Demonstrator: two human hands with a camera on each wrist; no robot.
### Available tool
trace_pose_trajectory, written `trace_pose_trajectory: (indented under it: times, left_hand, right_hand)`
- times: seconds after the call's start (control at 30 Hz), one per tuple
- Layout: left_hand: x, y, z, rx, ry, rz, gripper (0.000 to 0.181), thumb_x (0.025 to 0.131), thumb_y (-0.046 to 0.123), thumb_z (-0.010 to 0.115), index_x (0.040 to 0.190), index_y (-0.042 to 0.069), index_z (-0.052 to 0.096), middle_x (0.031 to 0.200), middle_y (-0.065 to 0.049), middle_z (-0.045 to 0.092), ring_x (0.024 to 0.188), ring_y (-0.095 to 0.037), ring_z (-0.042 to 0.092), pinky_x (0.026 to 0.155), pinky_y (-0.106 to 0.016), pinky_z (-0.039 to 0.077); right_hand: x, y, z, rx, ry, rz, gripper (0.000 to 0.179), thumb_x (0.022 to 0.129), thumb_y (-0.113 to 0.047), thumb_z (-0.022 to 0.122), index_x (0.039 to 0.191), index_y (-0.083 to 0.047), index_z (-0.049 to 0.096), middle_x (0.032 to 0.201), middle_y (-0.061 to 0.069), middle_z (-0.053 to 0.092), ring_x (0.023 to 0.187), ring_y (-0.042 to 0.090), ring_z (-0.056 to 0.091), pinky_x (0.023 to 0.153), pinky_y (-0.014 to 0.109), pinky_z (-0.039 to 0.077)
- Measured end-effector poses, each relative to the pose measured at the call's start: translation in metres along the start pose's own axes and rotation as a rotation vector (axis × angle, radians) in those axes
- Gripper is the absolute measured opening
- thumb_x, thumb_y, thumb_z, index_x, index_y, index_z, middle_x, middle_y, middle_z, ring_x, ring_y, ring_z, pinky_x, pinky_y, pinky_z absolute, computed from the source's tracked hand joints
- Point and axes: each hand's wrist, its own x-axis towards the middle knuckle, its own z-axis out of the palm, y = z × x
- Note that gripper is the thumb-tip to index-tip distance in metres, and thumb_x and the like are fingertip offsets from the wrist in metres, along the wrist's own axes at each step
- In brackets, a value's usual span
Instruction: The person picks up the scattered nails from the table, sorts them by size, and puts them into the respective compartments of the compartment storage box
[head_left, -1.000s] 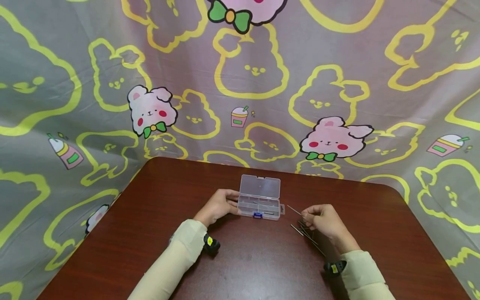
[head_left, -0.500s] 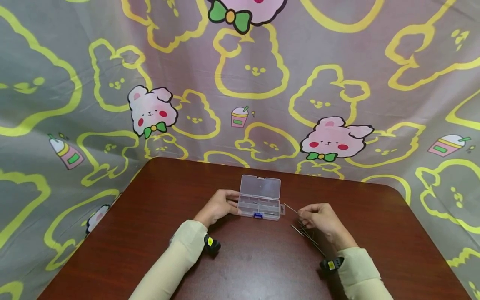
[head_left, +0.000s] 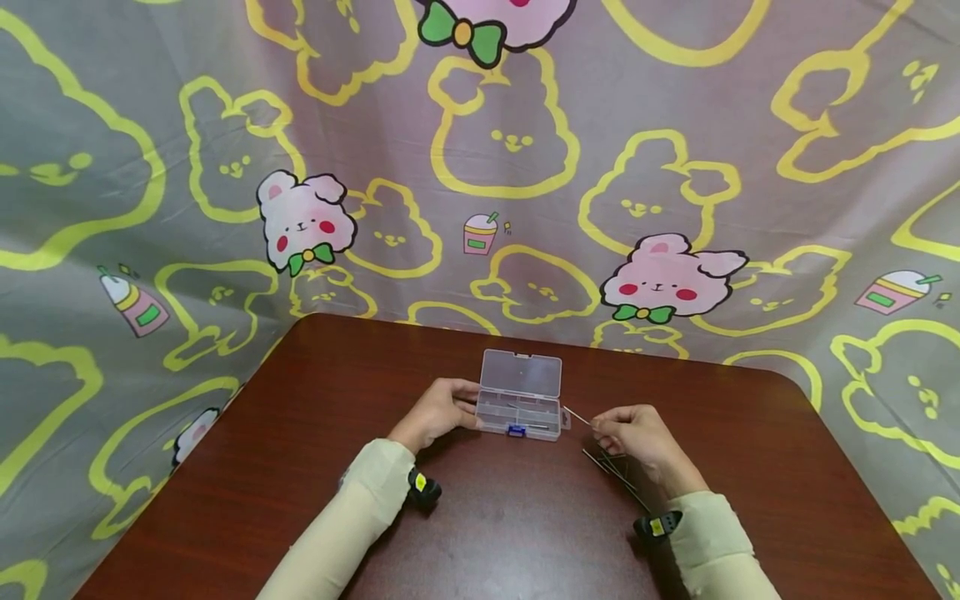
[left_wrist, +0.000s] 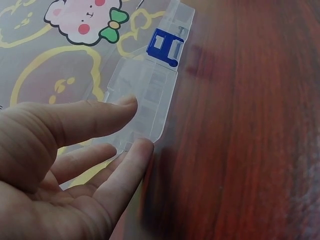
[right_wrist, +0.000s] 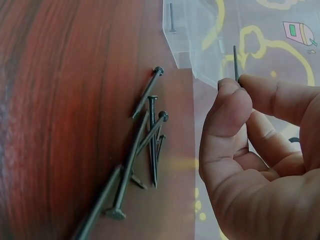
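Observation:
A clear plastic compartment box (head_left: pixel 536 383) with a blue latch (left_wrist: pixel 165 48) stands on the table, its lid raised at the back. My left hand (head_left: pixel 438 410) holds the box's left end, with fingertips at the front corner and alongside the end wall. Pinched between thumb and forefinger of my right hand (head_left: pixel 637 437) is a thin nail (right_wrist: pixel 236 62). Its free end points at the box's right end in the head view. Below that hand lies a loose heap of dark nails (right_wrist: pixel 131 165), heads and shafts crossing. One nail (right_wrist: pixel 172 20) shows inside the box.
The brown wooden table (head_left: pixel 480 517) runs back to a grey cloth (head_left: pixel 390 150) printed with yellow outlines and rabbit faces. A hanging tab (head_left: pixel 566 418) sticks out from the box's right end. Both wrists wear black straps.
My right hand has moved a little left, bringing the pinched nail up to the box's right end. The left hand and the box stay where they were.

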Motion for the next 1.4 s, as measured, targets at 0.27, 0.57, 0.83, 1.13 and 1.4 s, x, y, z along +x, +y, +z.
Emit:
trace_pose_trajectory:
  times: [0.27, 0.57, 0.83, 1.13, 1.4]
  left_hand:
    - [0.001, 0.0, 0.001, -0.009, -0.004, 0.004, 0.065, 0.076, -0.011, 0.082, 0.136, -0.005, 0.058, 0.13, -0.021, 0.062, 0.103, -0.029, 0.065, 0.079, -0.036, 0.058]
    - [0.001, -0.001, 0.003, -0.007, -0.003, 0.006, 0.065, 0.076, -0.011, 0.082, 0.136, -0.004, 0.058, 0.129, -0.02, 0.062, 0.104, -0.03, 0.065, 0.078, -0.036, 0.058]
    - [0.0, -0.001, 0.003, -0.004, -0.002, 0.008, 0.064, 0.077, -0.01, 0.082, 0.136, -0.004, 0.058, 0.13, -0.021, 0.061, 0.101, -0.03, 0.066, 0.078, -0.037, 0.058]
    - [0.0, 0.001, 0.003, -0.003, -0.011, 0.0, 0.065, 0.078, -0.009, 0.082, 0.137, -0.004, 0.058, 0.13, -0.02, 0.061, 0.096, -0.025, 0.068, 0.077, -0.035, 0.058]
    - [-0.002, 0.001, 0.002, -0.004, -0.006, -0.009, 0.065, 0.078, -0.009, 0.082, 0.137, -0.003, 0.058, 0.13, -0.02, 0.061, 0.097, -0.026, 0.068, 0.078, -0.036, 0.058]
  right_hand:
    - [0.005, -0.001, 0.006, -0.015, 0.006, -0.001, 0.019, 0.093, 0.0, 0.064, 0.101, 0.018, 0.069, 0.081, 0.014, 0.07, 0.064, 0.017, 0.06, 0.06, 0.031, 0.056]
    - [0.01, -0.006, 0.007, -0.048, 0.001, 0.0, 0.018, 0.093, 0.003, 0.065, 0.102, 0.018, 0.068, 0.08, 0.013, 0.069, 0.065, 0.017, 0.061, 0.059, 0.029, 0.055]
    - [0.015, -0.013, 0.011, -0.064, -0.02, -0.028, 0.018, 0.093, 0.002, 0.065, 0.1, 0.018, 0.069, 0.081, 0.015, 0.069, 0.065, 0.018, 0.06, 0.06, 0.029, 0.055]
    - [0.019, -0.014, 0.014, -0.103, -0.019, -0.014, 0.016, 0.093, 0.001, 0.066, 0.098, 0.015, 0.07, 0.081, 0.012, 0.069, 0.066, 0.018, 0.061, 0.06, 0.029, 0.054]
    - [0.026, -0.016, 0.025, -0.149, -0.029, -0.034, 0.013, 0.092, 0.003, 0.066, 0.096, 0.014, 0.071, 0.08, 0.016, 0.069, 0.065, 0.02, 0.061, 0.058, 0.029, 0.054]
